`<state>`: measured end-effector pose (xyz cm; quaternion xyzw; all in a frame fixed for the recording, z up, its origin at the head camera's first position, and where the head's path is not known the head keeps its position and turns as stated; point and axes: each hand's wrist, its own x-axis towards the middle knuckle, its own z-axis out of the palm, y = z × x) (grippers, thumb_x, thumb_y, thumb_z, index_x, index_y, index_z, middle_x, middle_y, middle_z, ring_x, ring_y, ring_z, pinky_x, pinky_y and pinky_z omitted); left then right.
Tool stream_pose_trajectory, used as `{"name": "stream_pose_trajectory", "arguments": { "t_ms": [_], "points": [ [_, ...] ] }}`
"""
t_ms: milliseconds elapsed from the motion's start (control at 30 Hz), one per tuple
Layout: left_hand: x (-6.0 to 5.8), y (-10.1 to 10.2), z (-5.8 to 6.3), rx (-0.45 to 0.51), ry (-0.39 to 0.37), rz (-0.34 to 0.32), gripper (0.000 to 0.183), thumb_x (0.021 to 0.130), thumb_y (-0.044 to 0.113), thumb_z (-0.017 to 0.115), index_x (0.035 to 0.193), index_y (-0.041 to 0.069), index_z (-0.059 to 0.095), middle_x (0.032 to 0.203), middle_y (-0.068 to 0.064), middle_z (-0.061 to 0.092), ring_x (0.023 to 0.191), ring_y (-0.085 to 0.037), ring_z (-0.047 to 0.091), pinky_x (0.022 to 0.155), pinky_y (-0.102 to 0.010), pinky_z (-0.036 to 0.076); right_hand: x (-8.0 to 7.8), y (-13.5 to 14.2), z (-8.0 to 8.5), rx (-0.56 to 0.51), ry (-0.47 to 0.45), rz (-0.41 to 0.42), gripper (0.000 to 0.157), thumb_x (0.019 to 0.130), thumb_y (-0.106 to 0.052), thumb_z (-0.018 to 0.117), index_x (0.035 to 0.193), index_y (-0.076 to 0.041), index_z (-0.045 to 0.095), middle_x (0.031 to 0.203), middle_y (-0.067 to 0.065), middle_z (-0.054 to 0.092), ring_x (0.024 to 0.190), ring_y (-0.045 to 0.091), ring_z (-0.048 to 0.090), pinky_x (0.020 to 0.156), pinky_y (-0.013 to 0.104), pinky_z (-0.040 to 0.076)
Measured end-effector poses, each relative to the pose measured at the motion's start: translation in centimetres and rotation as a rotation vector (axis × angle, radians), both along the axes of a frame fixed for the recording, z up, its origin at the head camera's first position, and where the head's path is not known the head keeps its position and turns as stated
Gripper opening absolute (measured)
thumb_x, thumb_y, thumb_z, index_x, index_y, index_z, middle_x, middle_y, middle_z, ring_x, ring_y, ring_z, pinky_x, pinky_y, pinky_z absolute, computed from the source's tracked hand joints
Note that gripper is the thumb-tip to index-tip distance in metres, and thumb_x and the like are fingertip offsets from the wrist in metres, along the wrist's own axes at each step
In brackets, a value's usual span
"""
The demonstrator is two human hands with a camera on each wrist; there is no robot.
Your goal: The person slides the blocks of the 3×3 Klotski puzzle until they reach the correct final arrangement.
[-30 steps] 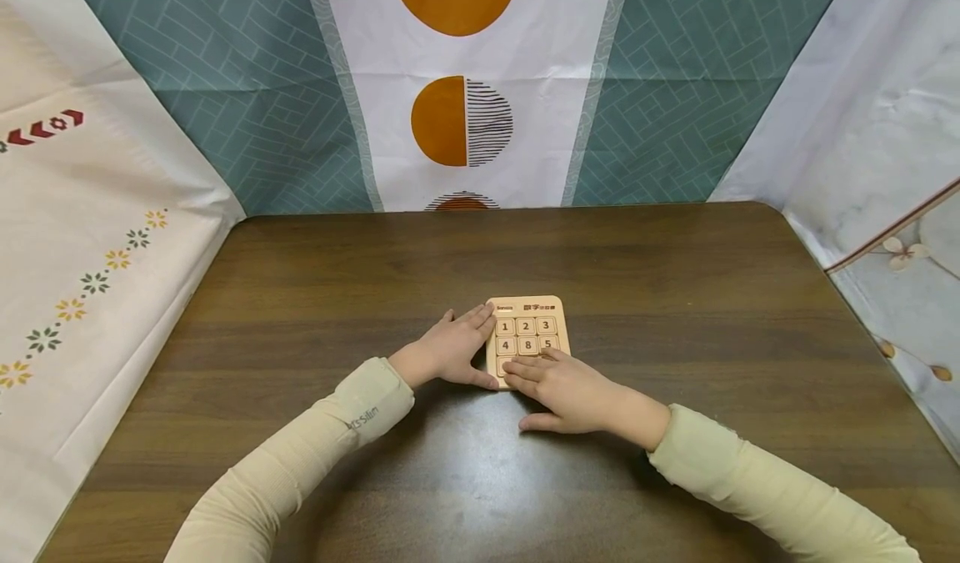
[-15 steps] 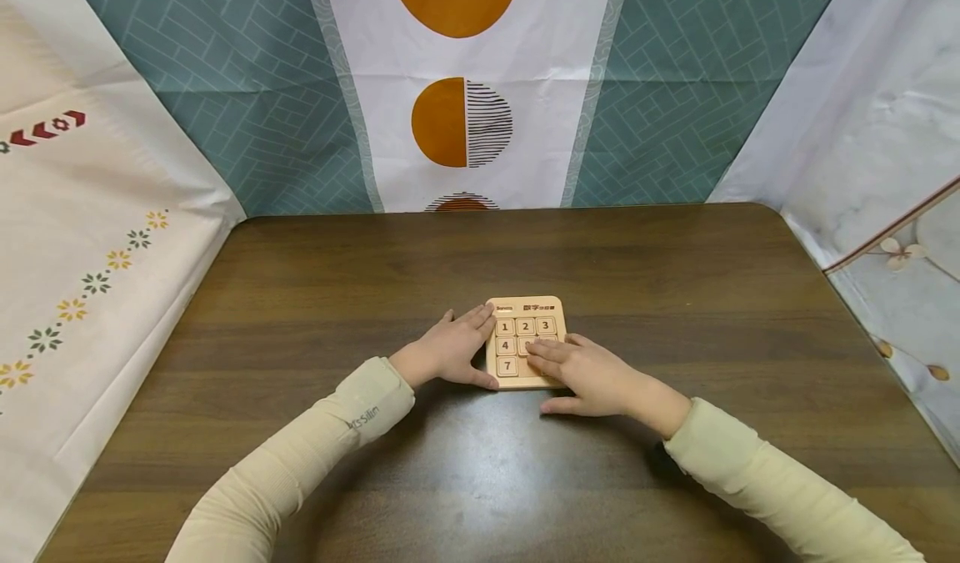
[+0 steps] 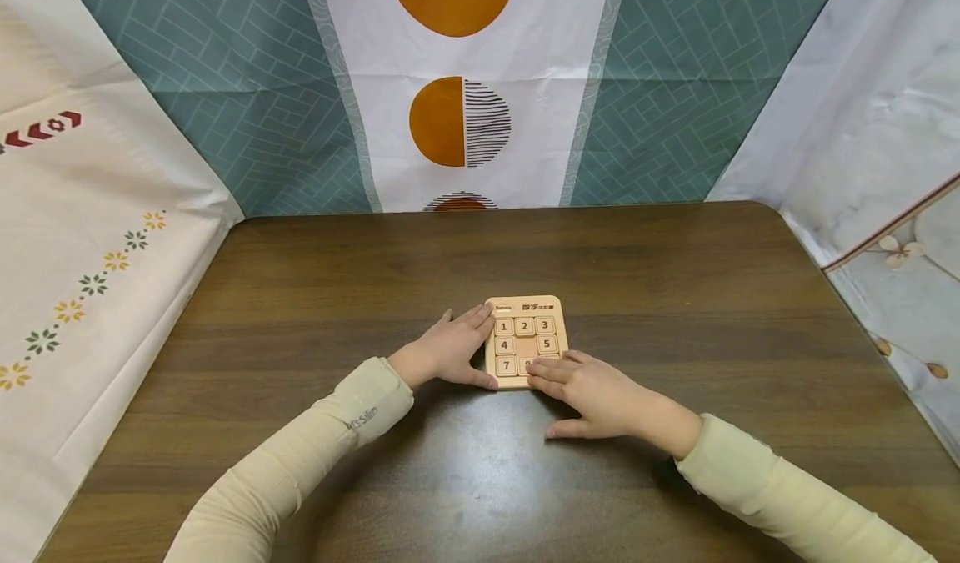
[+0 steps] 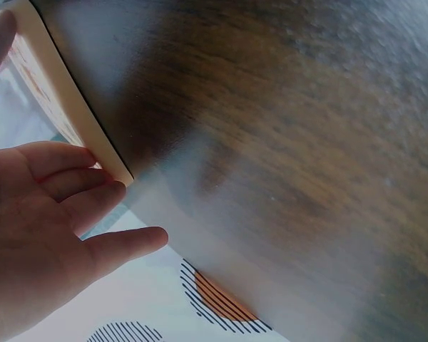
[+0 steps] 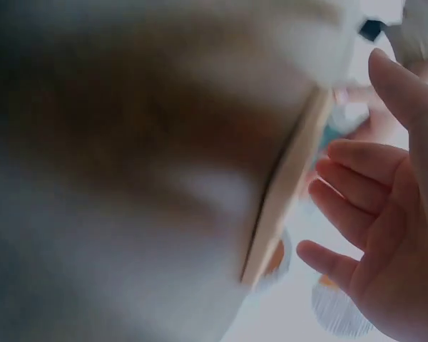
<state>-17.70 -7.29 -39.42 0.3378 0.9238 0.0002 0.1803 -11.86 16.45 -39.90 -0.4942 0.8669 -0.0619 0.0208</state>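
A square wooden number slide puzzle [image 3: 527, 347] lies flat on the table in the head view. Its top row reads 1, 2, 3; below are 4, a vacant middle slot and 5, then 7 and a tile 8 [image 3: 524, 365] partly under fingertips. Fingers cover the lower right corner. My left hand [image 3: 452, 350] rests along the left side, fingers extended at the upper corner and thumb at the lower one. My right hand [image 3: 592, 392] touches the 8 with outstretched fingertips, thumb apart over the table. Both wrist views show the puzzle's pale edge [image 4: 78, 107] beside the fingers.
The brown wooden table [image 3: 360, 263] extends around the puzzle on all sides. A patterned green and white cloth [image 3: 540, 129] hangs behind its far edge. Light cloths stand at the left [image 3: 97, 296] and right [image 3: 862, 171].
My right hand moved from the bottom row up to the middle, then back down. Tile 8 slid from the middle slot to the bottom row, and 7 is uncovered. The left hand stayed still.
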Motion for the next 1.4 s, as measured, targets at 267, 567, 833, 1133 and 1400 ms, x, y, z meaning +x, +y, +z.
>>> {"name": "stream_pose_trajectory", "arguments": {
  "t_ms": [267, 567, 833, 1133, 1400],
  "points": [
    [-0.1, 0.1, 0.1, -0.002, 0.006, -0.002, 0.102, 0.073, 0.063, 0.061, 0.142, -0.002, 0.024, 0.15, -0.015, 0.012, 0.137, -0.025, 0.014, 0.102, -0.055, 0.021, -2.0, 1.9, 0.6, -0.056, -0.059, -0.129, 0.068, 0.078, -0.048, 0.065, 0.125, 0.0, 0.054, 0.131, 0.014, 0.049, 0.122, 0.025, 0.044, 0.096, 0.051, 0.032],
    [0.0, 0.2, -0.1, -0.02, 0.014, -0.004, 0.102, 0.073, 0.064, 0.06, 0.142, -0.001, 0.025, 0.15, -0.014, 0.012, 0.137, -0.024, 0.014, 0.102, -0.055, 0.022, -2.1, 1.2, -0.1, -0.026, -0.063, -0.068, 0.071, 0.078, -0.051, 0.064, 0.127, 0.0, 0.053, 0.131, 0.013, 0.049, 0.122, 0.024, 0.044, 0.096, 0.049, 0.034],
    [0.1, 0.2, -0.1, -0.017, 0.013, -0.007, 0.102, 0.073, 0.064, 0.06, 0.142, -0.002, 0.025, 0.15, -0.014, 0.013, 0.137, -0.024, 0.014, 0.102, -0.055, 0.022, -2.3, -0.2, -0.6, -0.038, -0.033, -0.006, 0.071, 0.079, -0.052, 0.062, 0.126, 0.0, 0.053, 0.132, 0.013, 0.049, 0.123, 0.024, 0.043, 0.096, 0.047, 0.034],
    [0.1, 0.1, 0.1, -0.02, 0.009, -0.003, 0.102, 0.073, 0.064, 0.06, 0.142, -0.002, 0.025, 0.15, -0.014, 0.012, 0.137, -0.024, 0.014, 0.102, -0.055, 0.022, -1.9, -0.1, -0.1, -0.027, -0.041, -0.013, 0.07, 0.08, -0.05, 0.062, 0.127, 0.001, 0.052, 0.132, 0.014, 0.048, 0.124, 0.025, 0.042, 0.095, 0.052, 0.034],
    [0.0, 0.1, -0.2, -0.014, 0.009, -0.007, 0.1, 0.075, 0.061, 0.061, 0.142, -0.003, 0.024, 0.15, -0.016, 0.012, 0.137, -0.026, 0.014, 0.102, -0.056, 0.021, -0.6, 1.6, 0.6, -0.008, -0.051, -0.045, 0.072, 0.08, -0.052, 0.061, 0.129, 0.0, 0.05, 0.132, 0.013, 0.048, 0.123, 0.026, 0.043, 0.096, 0.054, 0.032]
  ]
}}
